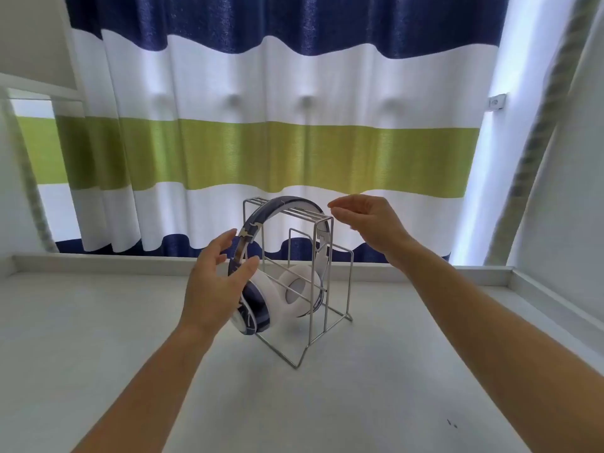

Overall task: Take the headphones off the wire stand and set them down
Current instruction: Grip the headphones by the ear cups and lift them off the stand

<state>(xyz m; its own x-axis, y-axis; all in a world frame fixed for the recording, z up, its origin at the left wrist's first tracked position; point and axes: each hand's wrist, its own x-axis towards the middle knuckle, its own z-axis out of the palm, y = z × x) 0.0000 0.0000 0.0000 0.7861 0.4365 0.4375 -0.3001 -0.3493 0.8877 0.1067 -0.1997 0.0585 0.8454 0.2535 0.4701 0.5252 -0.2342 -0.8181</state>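
Observation:
Blue-and-white headphones [261,282] with white ear pads hang by their headband over the top of a silver wire stand [330,308] in the middle of the white table [98,338]. My left hand [212,282] is open beside the left ear cup, fingers spread and close to the band, with nothing in its grasp. My right hand [369,227] hovers open to the right of the stand's top, near the headband, fingers loosely curved and empty.
A striped curtain [277,125] in blue, white and green hangs right behind the table. A raised lip [98,261] runs along the table's back and right edges. A white shelf [39,83] sticks out at upper left.

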